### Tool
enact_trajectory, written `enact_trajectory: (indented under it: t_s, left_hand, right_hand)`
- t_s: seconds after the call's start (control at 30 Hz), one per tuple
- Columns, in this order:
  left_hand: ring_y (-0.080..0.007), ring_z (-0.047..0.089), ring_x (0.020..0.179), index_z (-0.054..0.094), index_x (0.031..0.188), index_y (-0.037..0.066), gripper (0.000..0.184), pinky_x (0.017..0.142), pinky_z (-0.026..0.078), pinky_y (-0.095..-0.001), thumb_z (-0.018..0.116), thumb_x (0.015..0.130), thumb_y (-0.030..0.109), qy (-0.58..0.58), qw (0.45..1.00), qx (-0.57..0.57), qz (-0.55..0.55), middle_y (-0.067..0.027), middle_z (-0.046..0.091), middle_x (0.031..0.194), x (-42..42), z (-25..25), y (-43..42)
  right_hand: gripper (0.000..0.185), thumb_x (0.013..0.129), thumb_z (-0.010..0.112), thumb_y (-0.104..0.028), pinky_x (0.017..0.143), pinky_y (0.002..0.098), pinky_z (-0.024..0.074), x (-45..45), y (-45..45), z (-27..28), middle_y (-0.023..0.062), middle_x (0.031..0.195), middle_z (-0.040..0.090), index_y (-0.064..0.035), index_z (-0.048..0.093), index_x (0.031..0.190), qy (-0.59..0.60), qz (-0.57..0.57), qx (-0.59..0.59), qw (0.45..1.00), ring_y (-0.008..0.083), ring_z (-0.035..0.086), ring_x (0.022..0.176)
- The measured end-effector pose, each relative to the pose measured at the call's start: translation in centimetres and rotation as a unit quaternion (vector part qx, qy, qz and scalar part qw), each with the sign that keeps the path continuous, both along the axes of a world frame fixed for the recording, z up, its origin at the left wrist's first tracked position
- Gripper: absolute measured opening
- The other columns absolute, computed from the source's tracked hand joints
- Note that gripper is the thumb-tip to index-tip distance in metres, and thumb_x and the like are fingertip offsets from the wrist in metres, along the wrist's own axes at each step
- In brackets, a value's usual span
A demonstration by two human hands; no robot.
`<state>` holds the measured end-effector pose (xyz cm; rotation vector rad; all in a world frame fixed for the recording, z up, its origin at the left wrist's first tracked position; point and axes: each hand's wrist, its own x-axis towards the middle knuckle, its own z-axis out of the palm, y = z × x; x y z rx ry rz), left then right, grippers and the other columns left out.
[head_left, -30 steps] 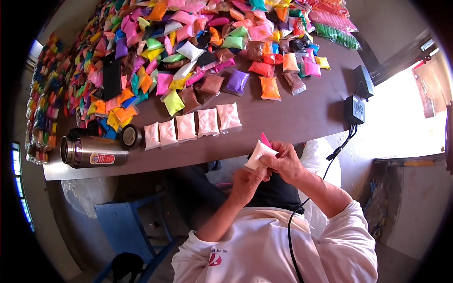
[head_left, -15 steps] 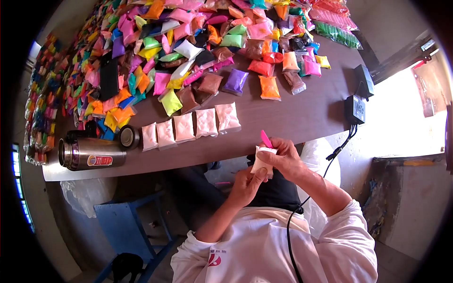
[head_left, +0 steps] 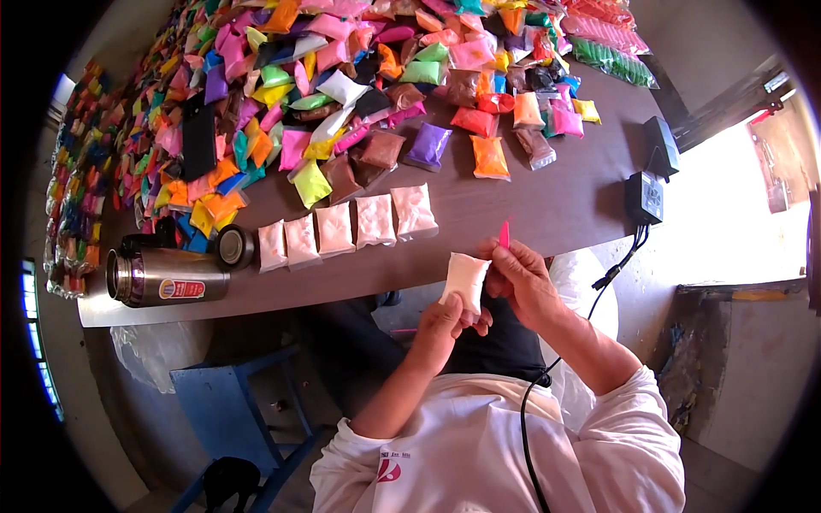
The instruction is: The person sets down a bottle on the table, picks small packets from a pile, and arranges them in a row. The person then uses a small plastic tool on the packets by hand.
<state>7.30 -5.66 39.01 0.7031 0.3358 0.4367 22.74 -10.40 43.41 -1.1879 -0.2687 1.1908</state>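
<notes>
Over the lap (head_left: pixel 500 349), left hand (head_left: pixel 443 327) pinches a plump white packet (head_left: pixel 467 278), right hand (head_left: pixel 526 282) clamps a pink stick (head_left: pixel 505 234); pale-filled bags (head_left: pixel 333 229) at ten o'clock, open flask (head_left: pixel 158 276) nine, colourful packets (head_left: pixel 346 90) eleven!

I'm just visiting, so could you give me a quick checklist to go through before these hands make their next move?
1. Pale packet secure in the left hand: ok, held near its lower end.
2. Pink tool in the right hand: ok, its tip points up above the fingers.
3. Right fingertips off the packet: cannot tell, they are right by its edge.
4. Packet sealed: cannot tell, too small to see.
5. Row of five packets in order: ok, lying side by side on the table.
6. Black cable free of the right forearm: cannot tell, they cross in this view.
</notes>
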Motion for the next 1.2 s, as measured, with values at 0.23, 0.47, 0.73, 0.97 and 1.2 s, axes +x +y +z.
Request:
enact_trajectory:
  t_s: [0.23,0.47,0.73,0.97,1.2]
  left_hand:
    - [-0.0238,0.057,0.073,0.051,0.082,0.009,0.040,0.066,0.046,-0.0333,0.046,0.093,0.048,-0.085,0.983,-0.160,-0.044,-0.0068,0.055,0.073,0.6,1.2,0.0]
    - [-0.0241,0.058,0.072,0.051,0.112,0.007,0.048,0.064,0.047,-0.0334,0.045,0.092,0.051,-0.089,0.981,-0.145,-0.088,-0.0090,0.060,0.079,0.6,0.1,-0.8]
    - [-0.0244,0.060,0.082,0.050,0.121,0.003,0.057,0.073,0.049,-0.0358,0.036,0.095,0.052,-0.009,0.997,-0.075,-0.035,-0.0104,0.062,0.101,-0.4,-0.3,0.0]
    - [-0.0145,0.059,0.077,0.060,0.085,0.001,0.042,0.074,0.048,-0.0276,0.045,0.097,0.038,0.089,0.983,0.158,-0.018,-0.0099,0.063,0.087,-0.2,0.3,-0.9]
    - [-0.0146,0.059,0.078,0.059,0.078,0.000,0.047,0.074,0.048,-0.0276,0.042,0.098,0.040,0.079,0.989,0.125,0.004,-0.0095,0.063,0.083,0.3,0.0,-0.7]
  right_hand:
    - [0.031,0.088,0.064,-0.023,0.044,0.0189,0.0336,0.5,-0.8,0.5,0.0020,0.068,0.053,0.0009,0.055,0.105,0.102,0.170,0.032,0.980,0.0065,0.042,0.049]
    - [0.036,0.080,0.071,-0.012,0.049,0.0277,0.0536,0.9,-0.3,0.8,0.0116,0.085,0.063,-0.0009,0.051,0.108,0.124,0.242,0.076,0.959,0.0206,0.065,0.060]
    - [0.018,0.084,0.068,-0.014,0.042,0.0246,0.0496,0.1,0.1,2.3,0.0098,0.068,0.064,0.0009,0.058,0.085,-0.035,0.231,0.042,0.971,0.0156,0.062,0.052]
    - [0.022,0.088,0.064,-0.021,0.045,0.0228,0.0471,0.5,-0.1,1.3,0.0089,0.070,0.065,0.0001,0.059,0.085,-0.072,0.255,0.026,0.964,0.0149,0.061,0.052]
    - [0.025,0.088,0.062,-0.021,0.044,0.0229,0.0473,0.5,-0.6,0.3,0.0100,0.074,0.065,0.0015,0.055,0.097,-0.043,0.157,0.050,0.985,0.0147,0.061,0.052]
